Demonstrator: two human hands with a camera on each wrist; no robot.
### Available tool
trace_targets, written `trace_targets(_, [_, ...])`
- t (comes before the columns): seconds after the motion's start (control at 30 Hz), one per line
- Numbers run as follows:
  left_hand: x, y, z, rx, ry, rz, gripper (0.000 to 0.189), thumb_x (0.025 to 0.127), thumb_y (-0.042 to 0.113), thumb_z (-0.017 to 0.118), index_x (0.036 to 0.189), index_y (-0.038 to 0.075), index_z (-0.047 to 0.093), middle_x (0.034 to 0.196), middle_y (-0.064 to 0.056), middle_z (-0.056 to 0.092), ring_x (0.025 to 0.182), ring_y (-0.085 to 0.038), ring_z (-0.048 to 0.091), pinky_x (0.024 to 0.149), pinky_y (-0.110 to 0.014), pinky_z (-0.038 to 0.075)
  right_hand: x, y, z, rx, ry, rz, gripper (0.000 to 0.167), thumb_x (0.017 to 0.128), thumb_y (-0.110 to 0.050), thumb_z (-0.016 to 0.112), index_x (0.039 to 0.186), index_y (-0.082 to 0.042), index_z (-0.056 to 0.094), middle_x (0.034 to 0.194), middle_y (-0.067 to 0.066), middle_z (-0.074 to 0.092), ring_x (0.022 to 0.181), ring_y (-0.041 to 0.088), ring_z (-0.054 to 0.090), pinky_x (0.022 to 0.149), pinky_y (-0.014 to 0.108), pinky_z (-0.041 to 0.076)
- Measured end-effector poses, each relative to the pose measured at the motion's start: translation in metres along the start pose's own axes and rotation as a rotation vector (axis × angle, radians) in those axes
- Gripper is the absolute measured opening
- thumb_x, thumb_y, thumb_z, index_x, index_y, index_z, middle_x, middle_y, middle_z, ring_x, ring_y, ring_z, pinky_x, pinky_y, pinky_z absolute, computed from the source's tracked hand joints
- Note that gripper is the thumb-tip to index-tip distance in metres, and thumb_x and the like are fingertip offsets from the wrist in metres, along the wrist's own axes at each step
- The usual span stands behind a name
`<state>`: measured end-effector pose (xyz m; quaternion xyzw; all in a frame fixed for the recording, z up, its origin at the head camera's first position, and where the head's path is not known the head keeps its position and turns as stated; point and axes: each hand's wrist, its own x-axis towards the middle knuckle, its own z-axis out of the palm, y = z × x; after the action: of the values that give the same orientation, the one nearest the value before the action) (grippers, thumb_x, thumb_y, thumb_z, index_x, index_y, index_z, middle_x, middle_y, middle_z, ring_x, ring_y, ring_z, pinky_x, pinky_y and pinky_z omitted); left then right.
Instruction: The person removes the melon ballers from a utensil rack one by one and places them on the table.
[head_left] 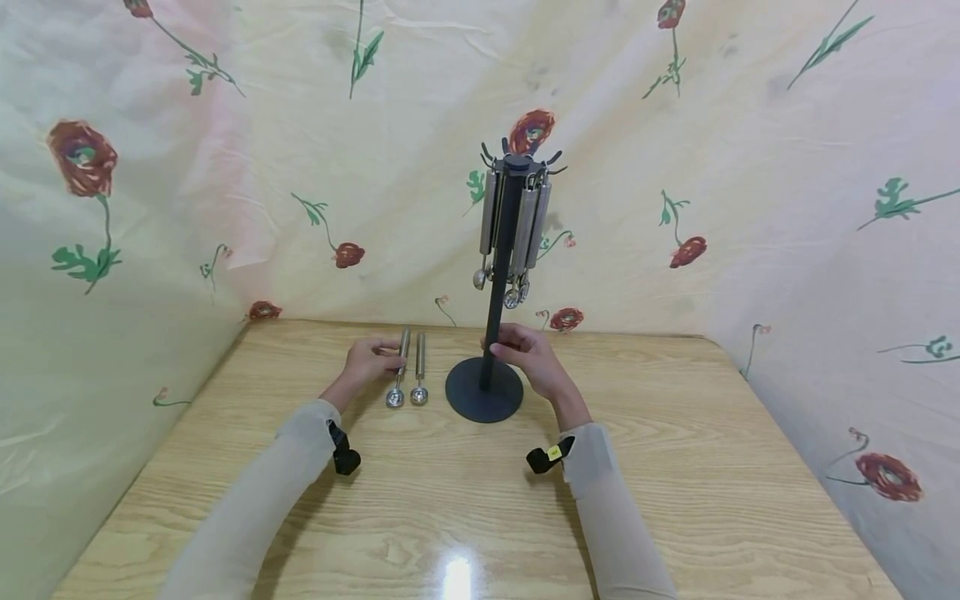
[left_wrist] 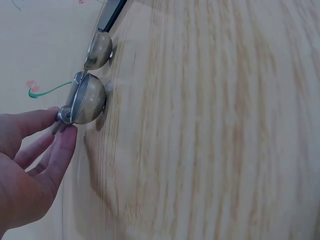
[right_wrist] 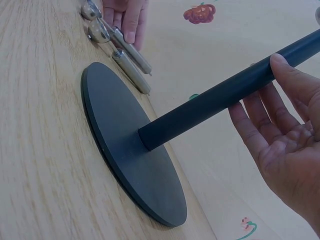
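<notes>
Two metal scoops with round bowls lie side by side on the wooden table, bowls toward the person. My left hand [head_left: 367, 360] pinches the handle of the left scoop [head_left: 395, 398] between thumb and fingers. The other scoop [head_left: 420, 367] lies just to its right, apart from the hand. A black stand [head_left: 483, 408] with a round base stands upright to the right of the scoops. Around its post, my right hand [right_wrist: 295, 125] curls thumb and fingers, above the base. Several similar metal utensils [head_left: 525, 225] hang from hooks at the top.
The wooden table [head_left: 465, 492] runs back to a cloth [head_left: 405, 192] printed with red flowers, which hangs behind and on both sides. Upturned hooks [head_left: 555, 158] stick out around the stand's top.
</notes>
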<state>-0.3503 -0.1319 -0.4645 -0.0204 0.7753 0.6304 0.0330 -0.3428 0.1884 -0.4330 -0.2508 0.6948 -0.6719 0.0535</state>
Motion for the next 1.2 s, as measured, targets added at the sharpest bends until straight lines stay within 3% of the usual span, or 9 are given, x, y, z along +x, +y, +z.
trace_targets(0.1, [0.0005, 0.0003, 0.0008, 0.012, -0.002, -0.015, 0.042, 0.088, -0.005, 0.074, 0.128, -0.010, 0.062, 0.113, -0.029, 0.071, 0.068, -0.011, 0.071, 0.070, -0.027, 0.064, 0.0001, -0.0001, 0.0003, 0.000, 0.003, 0.004, 0.034, 0.099, -0.004, 0.065, 0.131, 0.006, 0.060, 0.114, 0.006, 0.073, 0.104, 0.014, 0.070, 0.096, 0.026, 0.058])
trace_targets(0.3, [0.0013, 0.0018, 0.0009, 0.031, -0.009, -0.054, 0.040, 0.090, -0.003, 0.073, 0.128, -0.009, 0.063, 0.113, -0.027, 0.071, 0.070, -0.012, 0.070, 0.072, -0.028, 0.065, -0.0001, -0.0013, 0.0009, -0.004, 0.002, -0.004, 0.033, 0.099, -0.003, 0.064, 0.130, 0.007, 0.060, 0.121, 0.024, 0.068, 0.104, 0.013, 0.070, 0.096, 0.026, 0.058])
trace_targets(0.43, [0.0022, 0.0030, 0.0010, 0.046, -0.009, -0.078, 0.039, 0.091, -0.001, 0.073, 0.128, -0.008, 0.063, 0.117, -0.026, 0.070, 0.073, -0.013, 0.071, 0.074, -0.028, 0.065, -0.0001, -0.0020, 0.0014, -0.007, 0.003, -0.001, 0.033, 0.099, -0.003, 0.064, 0.131, 0.008, 0.059, 0.123, 0.028, 0.066, 0.105, 0.013, 0.070, 0.096, 0.026, 0.058])
trace_targets(0.77, [-0.0009, 0.0052, 0.0041, 0.086, -0.007, -0.061, 0.037, 0.090, -0.003, 0.073, 0.125, -0.009, 0.064, 0.112, -0.026, 0.070, 0.075, -0.016, 0.072, 0.072, -0.027, 0.064, -0.0002, 0.0000, 0.0007, -0.001, -0.002, -0.006, 0.035, 0.099, -0.003, 0.063, 0.132, 0.009, 0.057, 0.112, 0.002, 0.073, 0.105, 0.014, 0.070, 0.097, 0.027, 0.058])
trace_targets(0.9, [-0.0021, 0.0059, 0.0050, 0.087, -0.011, -0.058, 0.038, 0.091, -0.003, 0.072, 0.126, -0.010, 0.063, 0.112, -0.027, 0.070, 0.076, -0.015, 0.071, 0.073, -0.028, 0.064, -0.0005, -0.0002, 0.0009, 0.001, -0.006, -0.004, 0.037, 0.099, -0.003, 0.064, 0.133, 0.009, 0.057, 0.111, 0.000, 0.073, 0.104, 0.013, 0.070, 0.097, 0.026, 0.058])
trace_targets(1.2, [-0.0025, 0.0036, 0.0014, 0.103, -0.028, -0.051, 0.035, 0.093, 0.003, 0.071, 0.125, -0.009, 0.063, 0.112, -0.025, 0.071, 0.079, -0.014, 0.071, 0.074, -0.027, 0.064, 0.0000, -0.0007, 0.0001, -0.019, -0.005, 0.016, 0.040, 0.099, -0.003, 0.063, 0.135, 0.012, 0.054, 0.123, 0.024, 0.067, 0.104, 0.013, 0.069, 0.099, 0.027, 0.057])
